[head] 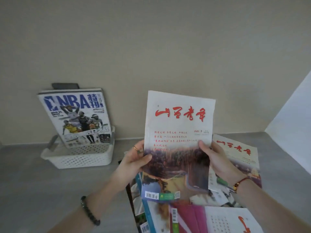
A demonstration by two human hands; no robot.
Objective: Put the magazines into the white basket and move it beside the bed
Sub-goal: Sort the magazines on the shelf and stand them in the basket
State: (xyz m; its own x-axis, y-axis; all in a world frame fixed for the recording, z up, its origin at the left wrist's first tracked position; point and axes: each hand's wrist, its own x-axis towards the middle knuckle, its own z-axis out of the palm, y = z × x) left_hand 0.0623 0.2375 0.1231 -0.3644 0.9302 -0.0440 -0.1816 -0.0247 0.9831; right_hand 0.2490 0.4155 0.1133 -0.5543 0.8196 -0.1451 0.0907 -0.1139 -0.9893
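Hands, left (134, 158) and right (213, 157), grip one magazine (178, 140) upright above the pile (193, 214) on the bench (42, 190). Carry it left and slide it into the basket (80, 157), behind the NBA issue (75, 115), spine down.

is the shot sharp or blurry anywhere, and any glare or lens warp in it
Head view: soft, even light with no glare; the magazine held by the left hand and right hand shows readable red title characters, its small print smeared. The pile of magazines at the bottom edge is blurred. Wide-angle warp bends the wall-floor line behind the white basket.
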